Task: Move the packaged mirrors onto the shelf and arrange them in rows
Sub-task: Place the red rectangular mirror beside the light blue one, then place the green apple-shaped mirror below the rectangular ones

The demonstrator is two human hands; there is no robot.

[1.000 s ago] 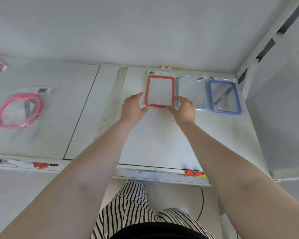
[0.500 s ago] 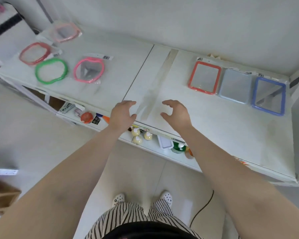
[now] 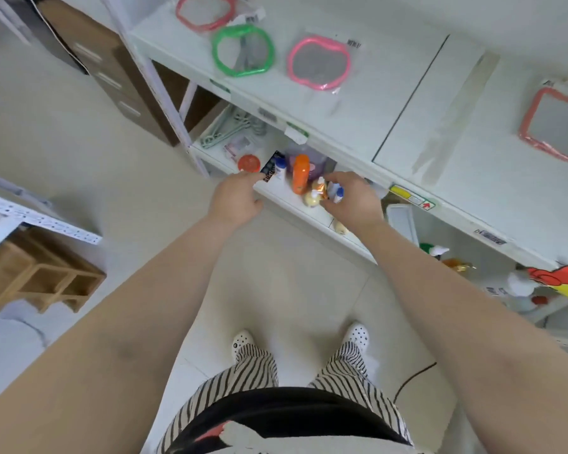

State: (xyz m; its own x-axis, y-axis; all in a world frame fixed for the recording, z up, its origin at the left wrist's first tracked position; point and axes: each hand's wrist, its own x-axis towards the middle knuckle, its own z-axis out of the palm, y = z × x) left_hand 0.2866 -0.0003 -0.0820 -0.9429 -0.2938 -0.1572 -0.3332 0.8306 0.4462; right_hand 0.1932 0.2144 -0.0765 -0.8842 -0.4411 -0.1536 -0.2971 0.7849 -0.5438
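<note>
Left hand [image 3: 235,199] and right hand [image 3: 353,199] held loosely curled, each grip apparently empty, pink mirror [image 3: 318,62], green mirror [image 3: 242,50], red-framed mirror [image 3: 553,124] laid flat on shelf [image 3: 407,103] beyond them, red frame's long axis seemingly toward the back.

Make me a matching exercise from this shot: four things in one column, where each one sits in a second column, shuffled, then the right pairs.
Things
1. green-framed mirror
2. red square-framed mirror
3. orange bottle
4. wooden crate

Places
A. on the floor at the left
B. on the lower shelf, between the two hands
C. on the top shelf, just left of the pink-framed mirror
D. on the top shelf, at the far right edge of the view

Pairs: 1-C, 2-D, 3-B, 4-A
</note>
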